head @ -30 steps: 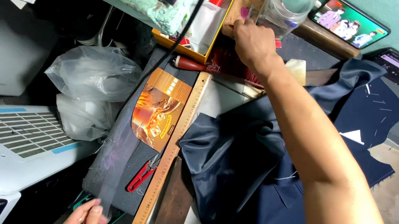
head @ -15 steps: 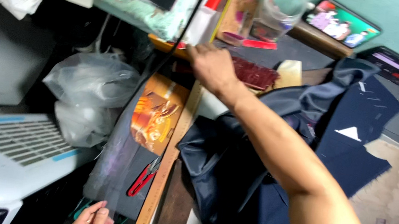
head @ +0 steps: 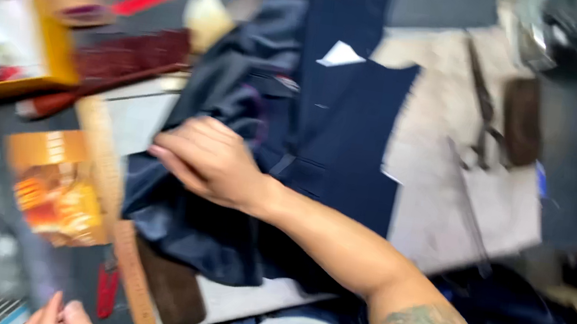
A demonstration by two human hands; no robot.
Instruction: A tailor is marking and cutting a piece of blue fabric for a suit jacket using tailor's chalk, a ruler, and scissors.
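Frame badly motion-blurred; I noted what I could make out. Nearest, at the bottom left edge, the left hand [head: 62,317] showed only as fingertips beside the near end of a long wooden ruler [head: 116,220]; I could not tell whether those fingers were closed on anything. Just left of the ruler lay small red-handled snips [head: 106,291] and an orange printed packet [head: 57,190], probably parked there to keep them off the cloth.

Mid-scene, the right hand [head: 210,160] rested on the left edge of the navy blue fabric [head: 340,139], fingers loosely curled and pointing left, seemingly pressing or gathering the fold; a firm pinch I could not confirm. The fabric lay bunched under the hand and flat farther right, across a pale table [head: 444,176].

Farther right, large dark shears [head: 485,129] lay on the table, within reach. Far left, a yellow tray [head: 49,46] held blurred clutter.
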